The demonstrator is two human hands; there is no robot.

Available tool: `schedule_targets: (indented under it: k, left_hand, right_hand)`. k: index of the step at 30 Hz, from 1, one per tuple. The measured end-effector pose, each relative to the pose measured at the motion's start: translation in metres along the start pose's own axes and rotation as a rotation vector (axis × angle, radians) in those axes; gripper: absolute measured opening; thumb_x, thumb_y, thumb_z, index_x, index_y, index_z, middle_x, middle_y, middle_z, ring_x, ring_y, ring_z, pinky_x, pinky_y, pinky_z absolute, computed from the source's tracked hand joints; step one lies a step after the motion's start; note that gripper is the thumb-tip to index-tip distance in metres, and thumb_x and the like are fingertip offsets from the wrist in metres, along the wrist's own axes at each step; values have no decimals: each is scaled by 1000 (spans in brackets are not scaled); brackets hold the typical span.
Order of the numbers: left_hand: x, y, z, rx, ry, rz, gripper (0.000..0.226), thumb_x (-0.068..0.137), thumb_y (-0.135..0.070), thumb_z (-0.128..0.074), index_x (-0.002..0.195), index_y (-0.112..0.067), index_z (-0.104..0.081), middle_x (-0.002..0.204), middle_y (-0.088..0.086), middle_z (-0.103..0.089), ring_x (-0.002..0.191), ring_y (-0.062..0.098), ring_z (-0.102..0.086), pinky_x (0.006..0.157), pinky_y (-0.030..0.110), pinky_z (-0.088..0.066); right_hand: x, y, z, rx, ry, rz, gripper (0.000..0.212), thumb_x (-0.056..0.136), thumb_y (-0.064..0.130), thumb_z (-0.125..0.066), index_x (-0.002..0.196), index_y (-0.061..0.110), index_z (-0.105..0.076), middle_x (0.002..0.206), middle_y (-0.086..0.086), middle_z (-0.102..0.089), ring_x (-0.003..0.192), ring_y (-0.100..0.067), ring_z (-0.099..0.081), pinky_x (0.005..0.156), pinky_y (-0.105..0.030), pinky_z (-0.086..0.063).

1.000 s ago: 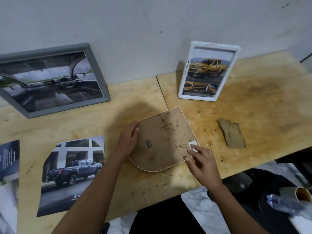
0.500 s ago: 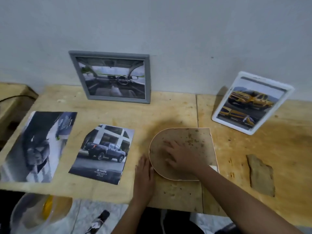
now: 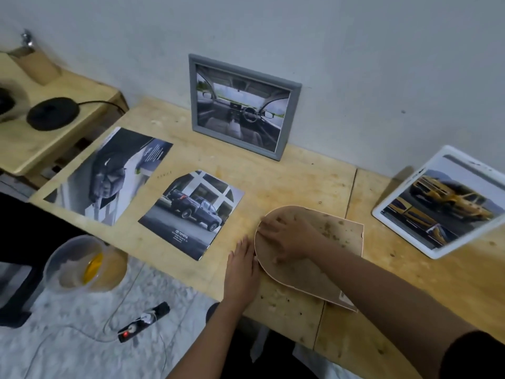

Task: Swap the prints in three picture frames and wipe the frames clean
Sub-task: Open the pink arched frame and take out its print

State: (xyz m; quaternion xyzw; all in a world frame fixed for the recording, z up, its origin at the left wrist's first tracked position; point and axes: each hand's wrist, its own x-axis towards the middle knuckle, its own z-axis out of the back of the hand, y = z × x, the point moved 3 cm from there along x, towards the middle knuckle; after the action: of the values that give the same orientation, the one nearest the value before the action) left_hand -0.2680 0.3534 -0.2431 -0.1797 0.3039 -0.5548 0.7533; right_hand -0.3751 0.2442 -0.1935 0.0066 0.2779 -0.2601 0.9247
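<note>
1. Left hand (image 3: 241,272): lies palm down on the wooden table (image 3: 287,181), just left of the backing board (image 3: 338,236). Fingers are straight and together, holding nothing. Whether the fingertips touch the board's curved edge cannot be determined.
2. Right hand (image 3: 289,236): rests flat on top of the backing board, at its rounded end. Fingers are spread and press on the surface; nothing is pinched.
3. Backing board: lies flat near the front edge of the table. It is brown with a thin pale rim, rounded at the left end and square at the right. Rough specks cover the far right area. A small pale tab shows at the near right corner.
4. Truck print (image 3: 191,214): lies loose and flat, left of the board. It shows a dark pickup before a building.
5. Dark print (image 3: 109,176): lies flat, further left of the board, beyond the truck print.
6. White frame (image 3: 442,203): stands tilted, right of the board, showing yellow vehicles.
7. Grey frame (image 3: 240,105): leans on the wall, behind and left of the board, showing a car interior.
</note>
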Motion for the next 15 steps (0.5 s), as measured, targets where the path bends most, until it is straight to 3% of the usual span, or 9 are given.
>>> schedule_targets:
  k: [3,7,15]
  left_hand:
    - [-2,-2,-1,2,-34,8,48,102,-24,-25,149,-22,-17,159,-3,-9,146,13,-3,117,30,-1]
    - [-5,-3,-2,53,-60,-3,48,102,-26,-25,149,-22,-18,159,-3,-9,146,13,-3,117,29,-2]
    - [-4,-6,0,67,-32,4,49,102,-27,-24,149,-20,-15,159,-2,-5,146,13,1,116,28,2]
  right_hand:
    - [0,-1,9,-109,17,40,96,76,64,-58,149,27,-8,159,2,7,135,-29,-27,99,-42,-36]
    - [-5,-3,21,-161,20,105,74,89,39,-55,149,22,-13,159,1,5,133,-31,-30,97,-40,-40]
    - [-4,-6,36,-227,-15,145,68,88,31,-59,143,19,-22,153,-4,-12,128,-25,-33,87,-36,-41]
